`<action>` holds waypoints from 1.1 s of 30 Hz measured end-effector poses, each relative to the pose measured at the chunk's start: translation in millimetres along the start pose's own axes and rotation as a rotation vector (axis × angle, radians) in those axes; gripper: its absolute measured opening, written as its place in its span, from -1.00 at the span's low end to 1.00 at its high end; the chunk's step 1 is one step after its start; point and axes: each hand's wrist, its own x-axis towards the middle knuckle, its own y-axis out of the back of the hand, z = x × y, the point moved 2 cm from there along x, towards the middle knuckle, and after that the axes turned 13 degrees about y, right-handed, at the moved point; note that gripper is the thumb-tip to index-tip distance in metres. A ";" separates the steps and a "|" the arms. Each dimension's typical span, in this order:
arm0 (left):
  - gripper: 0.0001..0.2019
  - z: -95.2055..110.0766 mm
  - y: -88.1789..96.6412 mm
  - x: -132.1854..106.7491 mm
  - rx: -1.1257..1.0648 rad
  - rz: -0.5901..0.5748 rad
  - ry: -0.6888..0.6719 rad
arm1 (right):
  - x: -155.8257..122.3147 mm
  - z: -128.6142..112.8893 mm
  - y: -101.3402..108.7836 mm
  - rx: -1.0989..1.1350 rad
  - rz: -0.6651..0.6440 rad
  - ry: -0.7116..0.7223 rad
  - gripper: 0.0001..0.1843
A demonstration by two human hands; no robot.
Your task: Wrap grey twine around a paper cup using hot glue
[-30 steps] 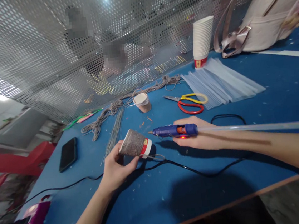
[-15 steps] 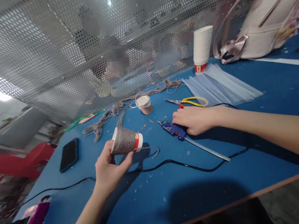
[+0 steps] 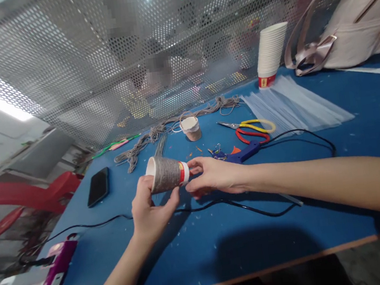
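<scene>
My left hand (image 3: 149,209) is closed round a paper cup (image 3: 166,173) wrapped in grey string, held on its side above the blue table (image 3: 222,244). The cup's white and red bottom end points right. My right hand (image 3: 214,176) pinches at that bottom end with its fingertips. The blue glue gun (image 3: 241,154) lies on the table just behind my right hand, apart from it, with its black cord (image 3: 298,132) looping to the right.
A second string-wrapped cup (image 3: 191,128) stands further back beside loose grey string (image 3: 148,138). Scissors (image 3: 252,128), clear glue sticks (image 3: 295,103), a stack of paper cups (image 3: 271,53) and a pink bag (image 3: 351,28) lie at the right. A phone (image 3: 98,186) and power strip (image 3: 50,277) lie left.
My right hand put the glue gun down on the table, let go of it, and came left to the cup's bottom end. The left hand kept the cup.
</scene>
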 end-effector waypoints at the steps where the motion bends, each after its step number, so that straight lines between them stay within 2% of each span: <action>1: -0.82 0.1 0.0 -0.4 0.012 0.000 0.028 | -3.0 -2.1 0.8 -0.045 0.012 -0.018 -0.54; 3: -0.79 1.3 -0.7 -0.6 0.032 -0.015 0.129 | -9.4 -9.2 5.8 -0.305 0.059 0.042 -0.57; 5: -0.77 4.8 -2.3 -0.3 0.028 -0.050 0.254 | -15.1 -17.8 10.7 -0.647 0.070 0.241 -0.68; 8: -0.75 13.6 -5.8 0.8 -0.027 -0.158 0.400 | -21.1 -23.5 12.3 -0.994 -0.037 0.539 -0.97; 12: -0.75 20.6 -8.8 1.2 -0.124 -0.296 0.521 | -22.5 -22.3 10.8 -1.203 -0.115 0.667 -0.85; 17: -0.70 16.7 -9.1 0.6 -0.202 -0.387 0.597 | -20.8 -21.9 9.0 -1.227 -0.070 0.717 -0.82; 21: -0.69 13.8 -8.9 -0.3 -0.212 -0.411 0.632 | -20.6 -21.9 9.7 -1.191 -0.043 0.712 -0.83; 28: -0.70 13.6 -7.8 -1.0 -0.222 -0.411 0.622 | -21.2 -21.7 12.3 -1.120 -0.030 0.650 -0.89; 33: -0.73 14.9 -8.1 -0.2 -0.222 -0.417 0.568 | -21.7 -23.2 11.5 -1.074 -0.012 0.614 -0.90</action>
